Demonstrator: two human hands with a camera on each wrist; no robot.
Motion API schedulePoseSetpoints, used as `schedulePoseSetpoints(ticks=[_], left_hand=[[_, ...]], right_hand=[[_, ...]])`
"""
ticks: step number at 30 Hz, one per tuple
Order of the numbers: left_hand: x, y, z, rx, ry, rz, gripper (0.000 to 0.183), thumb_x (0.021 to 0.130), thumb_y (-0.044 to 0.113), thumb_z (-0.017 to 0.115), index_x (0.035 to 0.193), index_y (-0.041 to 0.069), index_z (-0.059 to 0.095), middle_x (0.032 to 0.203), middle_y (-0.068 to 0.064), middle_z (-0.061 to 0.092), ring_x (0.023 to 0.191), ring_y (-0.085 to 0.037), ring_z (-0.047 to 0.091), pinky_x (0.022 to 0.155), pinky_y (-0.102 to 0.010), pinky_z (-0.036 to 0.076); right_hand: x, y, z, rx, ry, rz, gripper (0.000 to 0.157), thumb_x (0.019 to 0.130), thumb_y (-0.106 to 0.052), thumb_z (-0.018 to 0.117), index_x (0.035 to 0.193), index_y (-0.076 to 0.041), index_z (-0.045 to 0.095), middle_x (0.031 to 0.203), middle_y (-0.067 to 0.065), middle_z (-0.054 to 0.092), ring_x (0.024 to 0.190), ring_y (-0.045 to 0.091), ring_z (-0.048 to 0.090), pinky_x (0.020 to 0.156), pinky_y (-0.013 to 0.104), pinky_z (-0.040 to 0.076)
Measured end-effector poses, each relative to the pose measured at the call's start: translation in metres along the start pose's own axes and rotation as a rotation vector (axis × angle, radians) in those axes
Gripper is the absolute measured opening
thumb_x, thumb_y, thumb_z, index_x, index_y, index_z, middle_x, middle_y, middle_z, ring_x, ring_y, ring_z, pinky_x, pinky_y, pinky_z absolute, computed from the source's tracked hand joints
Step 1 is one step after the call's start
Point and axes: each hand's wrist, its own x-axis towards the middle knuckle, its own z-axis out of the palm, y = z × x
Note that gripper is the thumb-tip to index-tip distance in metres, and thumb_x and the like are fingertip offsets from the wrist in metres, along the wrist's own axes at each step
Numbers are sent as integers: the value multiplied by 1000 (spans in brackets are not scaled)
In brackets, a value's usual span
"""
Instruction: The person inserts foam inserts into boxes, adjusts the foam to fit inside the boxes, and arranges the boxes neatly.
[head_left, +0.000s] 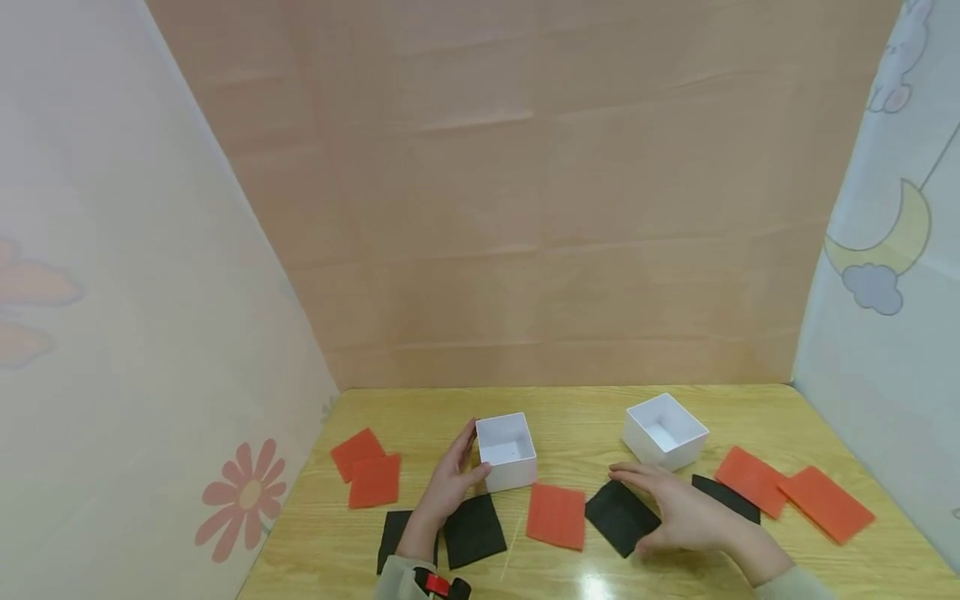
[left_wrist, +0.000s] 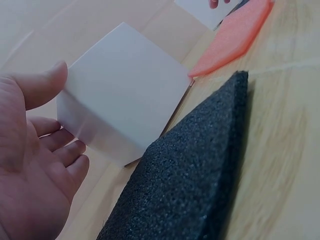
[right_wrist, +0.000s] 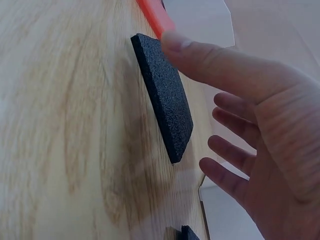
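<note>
My left hand [head_left: 452,477] is at the left side of a white open-topped box [head_left: 517,475]. In the left wrist view, the thumb [left_wrist: 47,85] reaches the edge of the box [left_wrist: 125,90] and the other fingers bend loosely beside its lower edge. My right hand [head_left: 686,508] hovers beside a black foam square [head_left: 621,518], thumb and fingers spread apart. In the right wrist view, that black square [right_wrist: 167,90] lies beyond the gap between thumb and fingers. An orange-red square [head_left: 556,517] lies between the two hands.
A second white box [head_left: 667,437] stands behind my right hand. Black squares [head_left: 475,532] lie near my left forearm, and another black piece [head_left: 727,497] is partly hidden by my right hand. Orange-red squares lie at left [head_left: 374,482] and right [head_left: 827,504]. A tan wall [head_left: 540,250] closes the back.
</note>
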Motion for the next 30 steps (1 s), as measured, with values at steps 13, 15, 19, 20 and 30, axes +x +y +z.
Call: schedulePoseSetpoints(ticks=[13, 15, 19, 20, 30], left_hand=[[-1, 2, 4, -34, -17, -33, 77, 107, 3, 60, 172, 6, 17, 177, -17, 15, 163, -37, 10, 128, -53, 12], [-1, 2, 4, -36, -18, -32, 78, 108, 4, 60, 172, 6, 17, 177, -17, 15, 163, -37, 10, 128, -54, 12], [-1, 2, 4, -45, -21, -37, 77, 107, 4, 60, 172, 7, 17, 177, -17, 14, 164, -37, 9, 128, -54, 12], [-1, 2, 4, -48, -22, -36, 77, 107, 4, 60, 172, 6, 17, 177, -17, 14, 164, -37, 9, 128, -54, 11], [-1, 2, 4, -48, -26, -39, 77, 108, 4, 59, 172, 7, 15, 178, -17, 12, 164, -37, 8, 128, -53, 11]], right_hand=[[9, 2, 0, -44, -111, -39, 102, 72, -34, 99, 160, -14, 51, 160, 7, 52, 141, 41, 48, 105, 49, 51], [9, 2, -2, -41, -130, -28, 100, 73, -34, 99, 159, -14, 52, 158, 7, 54, 140, 40, 49, 104, 49, 51], [7, 1, -3, -76, -141, 10, 98, 72, -38, 99, 156, -16, 55, 153, 5, 56, 134, 35, 53, 100, 49, 53], [6, 1, -2, -83, -144, 25, 98, 72, -39, 99, 156, -16, 55, 152, 5, 55, 133, 34, 53, 100, 49, 54], [-4, 0, 1, -181, -75, 39, 89, 67, -53, 98, 142, -17, 67, 132, -5, 55, 108, 14, 55, 87, 37, 56]])
